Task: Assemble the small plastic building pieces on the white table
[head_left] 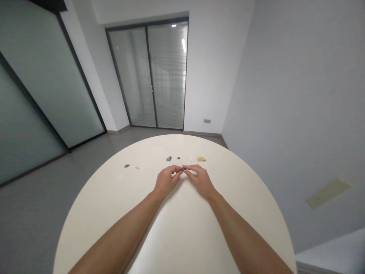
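My left hand (168, 179) and my right hand (200, 179) meet near the middle of the table. Between their fingertips they pinch one small dark grey-blue piece (183, 169), too small to make out in detail. Just beyond the hands, a group of grey pieces (169, 158), a tiny dark piece (178, 158), some white pieces (189, 159) and a stack of yellow pieces (201, 159) lie in a row.
On the left of the round white table (99, 213) lie dark grey pieces (127, 166), a small yellowish piece (137, 168) and a white piece (122, 176). A glass door (168, 76) and pale walls stand beyond the table.
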Motion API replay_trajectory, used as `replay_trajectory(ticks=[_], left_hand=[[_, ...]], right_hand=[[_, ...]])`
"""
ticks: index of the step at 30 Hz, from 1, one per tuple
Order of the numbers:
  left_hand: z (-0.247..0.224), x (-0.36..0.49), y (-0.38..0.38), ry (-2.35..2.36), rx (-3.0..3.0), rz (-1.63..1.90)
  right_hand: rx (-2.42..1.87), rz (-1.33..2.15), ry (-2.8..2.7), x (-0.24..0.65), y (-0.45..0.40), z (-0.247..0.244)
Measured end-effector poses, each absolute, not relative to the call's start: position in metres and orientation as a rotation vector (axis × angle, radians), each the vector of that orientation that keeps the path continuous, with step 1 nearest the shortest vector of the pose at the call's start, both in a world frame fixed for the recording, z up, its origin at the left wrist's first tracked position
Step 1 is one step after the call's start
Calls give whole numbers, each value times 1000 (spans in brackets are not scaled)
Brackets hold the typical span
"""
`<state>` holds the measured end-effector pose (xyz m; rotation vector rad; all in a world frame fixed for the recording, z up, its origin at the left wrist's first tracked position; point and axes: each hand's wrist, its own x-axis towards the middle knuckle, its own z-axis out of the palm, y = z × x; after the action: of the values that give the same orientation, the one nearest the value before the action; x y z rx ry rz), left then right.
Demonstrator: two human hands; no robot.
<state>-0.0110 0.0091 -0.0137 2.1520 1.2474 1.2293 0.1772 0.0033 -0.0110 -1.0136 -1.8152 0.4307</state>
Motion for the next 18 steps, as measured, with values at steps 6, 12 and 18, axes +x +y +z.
replay_trajectory(ticks=[6,12,18], left_hand=[[-14,-10,9,1265,2155,1249],[-15,-11,8,1289,2181,1231],[-16,-12,9,1324,2226,1211]], right_hand=[[-1017,490,-1813,177,-1,-6],[-1036,576,-1765,175,-1,-6],[-1046,569,-1760,176,1,-9]])
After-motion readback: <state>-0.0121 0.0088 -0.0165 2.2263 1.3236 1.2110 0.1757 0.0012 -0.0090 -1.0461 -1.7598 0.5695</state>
